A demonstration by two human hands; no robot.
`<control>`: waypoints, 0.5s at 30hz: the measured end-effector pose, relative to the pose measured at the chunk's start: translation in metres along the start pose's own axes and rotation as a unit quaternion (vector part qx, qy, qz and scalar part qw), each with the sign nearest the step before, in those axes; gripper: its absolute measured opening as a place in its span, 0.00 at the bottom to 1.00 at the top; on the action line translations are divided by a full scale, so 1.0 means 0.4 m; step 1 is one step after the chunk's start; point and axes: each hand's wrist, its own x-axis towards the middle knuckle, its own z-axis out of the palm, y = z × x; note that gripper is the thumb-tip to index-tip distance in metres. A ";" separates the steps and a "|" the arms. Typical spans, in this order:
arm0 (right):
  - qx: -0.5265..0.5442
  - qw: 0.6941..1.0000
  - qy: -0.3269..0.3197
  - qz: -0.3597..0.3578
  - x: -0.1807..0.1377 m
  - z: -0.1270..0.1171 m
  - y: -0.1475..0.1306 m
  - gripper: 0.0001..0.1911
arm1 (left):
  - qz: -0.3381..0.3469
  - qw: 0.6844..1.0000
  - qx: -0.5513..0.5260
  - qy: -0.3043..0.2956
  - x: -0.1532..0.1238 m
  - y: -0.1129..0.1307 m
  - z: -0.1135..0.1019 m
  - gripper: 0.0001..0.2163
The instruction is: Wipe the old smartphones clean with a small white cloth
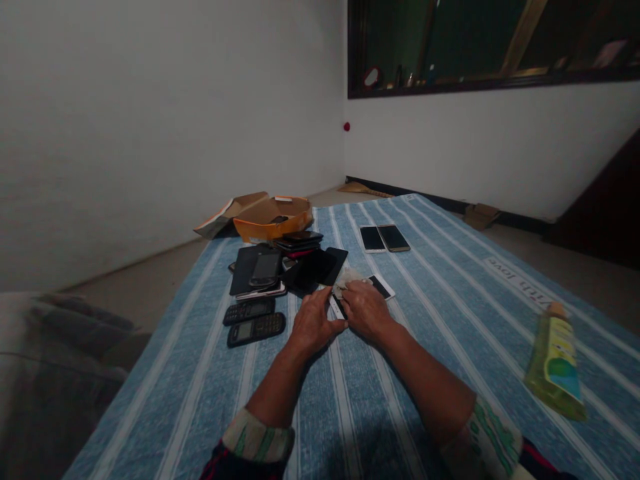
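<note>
My left hand (316, 320) grips the left end of a white smartphone (383, 287) that lies on the striped cloth, thumb at its near edge. Its black screen shows at the right; the middle is hidden under my right hand (367, 308). In my right hand's curled fingers is a crumpled whitish wipe (351, 275), pressed on the phone. Left of my hands lie dark phones and covers in a heap, with a black phone (266, 268) on a dark case (245, 270). Two keypad phones (256, 329) sit nearest to me.
An open orange cardboard box (273, 227) stands behind the heap. Two smartphones (394, 238) lie side by side farther back. A bottle of yellow-green liquid (556, 363) lies at the right on the blue striped bed cover (450, 393).
</note>
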 end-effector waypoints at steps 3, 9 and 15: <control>0.003 1.000 0.004 -0.021 0.007 0.003 0.002 0.13 | -0.014 1.000 -0.008 0.005 0.001 0.001 0.005 0.33; 0.007 0.998 0.039 -0.048 0.014 0.001 0.004 0.12 | 0.026 0.998 -0.012 0.057 -0.003 -0.007 0.024 0.38; 0.004 0.995 0.078 -0.067 0.014 -0.003 0.004 0.09 | 0.126 0.987 0.003 0.096 -0.010 -0.013 0.026 0.37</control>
